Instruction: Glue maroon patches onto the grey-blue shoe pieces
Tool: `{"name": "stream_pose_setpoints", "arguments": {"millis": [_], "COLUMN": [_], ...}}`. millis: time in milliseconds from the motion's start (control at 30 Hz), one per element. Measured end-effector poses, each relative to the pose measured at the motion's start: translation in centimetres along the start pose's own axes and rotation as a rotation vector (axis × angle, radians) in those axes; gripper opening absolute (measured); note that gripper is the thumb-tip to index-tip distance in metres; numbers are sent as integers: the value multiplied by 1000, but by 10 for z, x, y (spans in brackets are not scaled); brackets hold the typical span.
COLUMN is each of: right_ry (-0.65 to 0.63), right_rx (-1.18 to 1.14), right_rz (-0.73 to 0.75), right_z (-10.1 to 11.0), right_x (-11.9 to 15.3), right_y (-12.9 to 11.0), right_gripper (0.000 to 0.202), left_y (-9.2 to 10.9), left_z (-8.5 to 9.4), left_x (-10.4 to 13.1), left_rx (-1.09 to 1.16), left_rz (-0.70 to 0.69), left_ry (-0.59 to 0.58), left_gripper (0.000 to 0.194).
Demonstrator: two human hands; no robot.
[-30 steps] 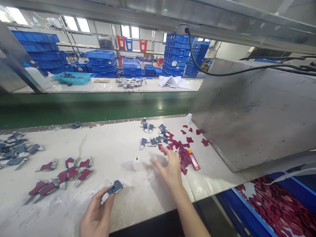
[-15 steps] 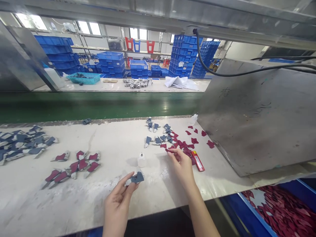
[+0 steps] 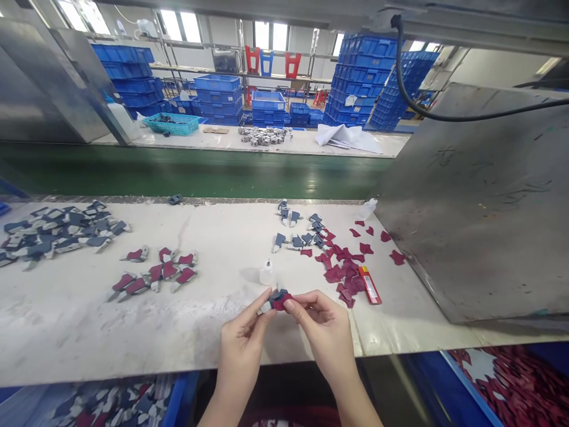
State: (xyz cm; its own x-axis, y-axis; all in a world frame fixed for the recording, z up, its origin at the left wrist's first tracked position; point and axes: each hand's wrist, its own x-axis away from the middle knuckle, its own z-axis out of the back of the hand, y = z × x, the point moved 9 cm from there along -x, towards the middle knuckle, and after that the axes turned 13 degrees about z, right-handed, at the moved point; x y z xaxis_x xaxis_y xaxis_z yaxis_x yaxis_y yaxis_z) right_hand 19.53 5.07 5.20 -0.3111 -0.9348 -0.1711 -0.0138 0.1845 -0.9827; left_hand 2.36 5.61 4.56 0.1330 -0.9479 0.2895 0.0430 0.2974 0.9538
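My left hand point(image 3: 242, 335) pinches a small blue-grey and white part point(image 3: 265, 306) by its left end, above the front of the table. Against that part's right side, my right hand point(image 3: 326, 326) holds a dark red piece point(image 3: 281, 302) between thumb and fingers. Just behind the hands stands a small clear bottle point(image 3: 267, 273) with a thin tip. Loose red pieces point(image 3: 335, 273) lie to the right, beside a red and yellow packet point(image 3: 370, 286). Several blue-grey parts point(image 3: 297, 240) are behind them.
Parts with red faces point(image 3: 169, 270) and a heap of blue-grey parts point(image 3: 66, 231) lie left. A metal panel point(image 3: 484, 207) stands right. Below the table edge are a bin of red pieces point(image 3: 524, 379) and a bin of mixed parts point(image 3: 115, 406). A green belt point(image 3: 200, 172) runs behind.
My right hand has moved left and down with a red piece, bringing it against the part in my left hand. The camera view has shifted, showing the lower left bin.
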Motion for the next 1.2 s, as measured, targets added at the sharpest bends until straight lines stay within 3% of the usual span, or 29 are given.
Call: {"name": "stream_pose_setpoints", "arguments": {"millis": [333, 433, 533, 700, 767, 833, 900, 1000, 1100, 1200], "right_ry": [-20, 0, 12, 39, 44, 35, -11, -219, -356, -285], "right_rx": [-16, 77, 190, 414, 437, 360, 203, -41, -85, 26], "right_rz": [-50, 2, 149, 611, 687, 616, 447, 228, 231, 342], "right_z": [-4, -2, -2, -11, -12, -7, -2, -9, -15, -9], "right_x": [3, 5, 6, 17, 21, 17, 9, 3, 5, 7], "right_y": [8, 4, -9, -52, -60, -58, -46, -30, -33, -41], "right_gripper": [24, 21, 16, 6, 8, 8, 10, 23, 25, 22], "left_y": [2, 3, 0, -10, -11, -7, 1, 15, 23, 27], "left_z": [-1, -3, -3, -4, -4, -3, -2, -3, -5, -6], "left_x": [4, 6, 5, 0, 0, 1, 4, 8, 11, 16], "left_rx": [14, 58, 168, 266, 294, 319, 322, 273, 242, 234], "left_rz": [19, 50, 94, 194, 206, 199, 168, 119, 129, 155], "left_ry": [1, 2, 8, -30, -52, -80, -118, -185, -208, -181], "left_gripper": [40, 41, 39, 33, 32, 30, 27, 22, 24, 25]}}
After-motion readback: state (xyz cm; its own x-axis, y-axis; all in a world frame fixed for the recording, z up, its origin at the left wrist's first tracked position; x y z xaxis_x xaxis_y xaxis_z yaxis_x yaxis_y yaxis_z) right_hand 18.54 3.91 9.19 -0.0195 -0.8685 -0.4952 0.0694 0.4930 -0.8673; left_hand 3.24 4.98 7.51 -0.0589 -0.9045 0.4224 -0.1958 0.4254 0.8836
